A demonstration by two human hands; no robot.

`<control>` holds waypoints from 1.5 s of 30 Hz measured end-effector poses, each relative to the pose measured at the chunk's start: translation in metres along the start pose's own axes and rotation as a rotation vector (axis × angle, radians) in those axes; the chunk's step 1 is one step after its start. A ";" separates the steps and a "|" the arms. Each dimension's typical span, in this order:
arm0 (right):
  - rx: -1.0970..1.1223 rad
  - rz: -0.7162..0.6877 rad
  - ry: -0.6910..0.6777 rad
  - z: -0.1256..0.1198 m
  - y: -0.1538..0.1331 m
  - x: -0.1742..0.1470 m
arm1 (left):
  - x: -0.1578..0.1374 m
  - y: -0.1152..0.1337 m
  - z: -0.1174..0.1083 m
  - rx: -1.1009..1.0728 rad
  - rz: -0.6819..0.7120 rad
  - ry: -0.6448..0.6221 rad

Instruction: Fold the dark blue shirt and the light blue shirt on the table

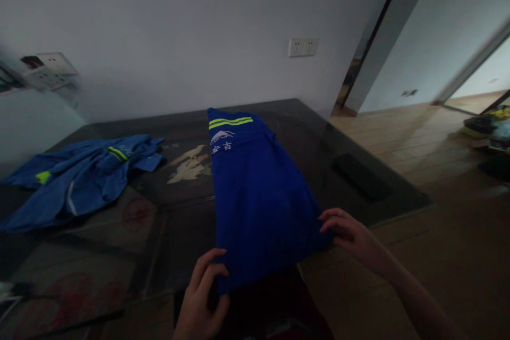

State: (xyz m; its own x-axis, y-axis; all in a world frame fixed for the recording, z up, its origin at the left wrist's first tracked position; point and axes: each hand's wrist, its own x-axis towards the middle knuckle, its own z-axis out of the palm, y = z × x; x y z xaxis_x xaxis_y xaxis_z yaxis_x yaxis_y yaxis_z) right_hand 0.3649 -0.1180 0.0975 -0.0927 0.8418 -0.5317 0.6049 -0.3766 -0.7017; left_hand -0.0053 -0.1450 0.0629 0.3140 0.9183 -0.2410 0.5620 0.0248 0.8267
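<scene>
A dark blue work shirt (258,196) with yellow-green stripes and white lettering lies folded lengthwise on the dark table (183,212). Its near end reaches the table's front edge. My left hand (205,287) grips the near left corner, fingers curled over the cloth and thumb below. At the near right corner, my right hand (350,234) pinches the fabric, its thumb partly hidden. Off to the left lies a crumpled, lighter blue garment (99,175) with a yellow-green stripe, touched by neither hand.
A dark flat rectangular object (362,176) lies on the table's right part. Behind the table rises a pale wall with a double socket (303,47). More sockets (56,66) are at the far left. Wooden floor (382,141) and heaped items (494,130) show on the right.
</scene>
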 end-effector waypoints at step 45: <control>-0.490 -0.508 0.281 0.023 0.041 -0.039 | 0.010 -0.031 -0.018 0.262 0.470 -0.324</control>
State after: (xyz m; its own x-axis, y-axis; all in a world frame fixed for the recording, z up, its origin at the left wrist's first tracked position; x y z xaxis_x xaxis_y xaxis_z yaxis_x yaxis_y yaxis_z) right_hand 0.3749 -0.1756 0.0787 -0.2883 0.9575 -0.0122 0.8300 0.2435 -0.5018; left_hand -0.0333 -0.1292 0.0444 0.7662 0.6399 -0.0583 0.4637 -0.4879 0.7396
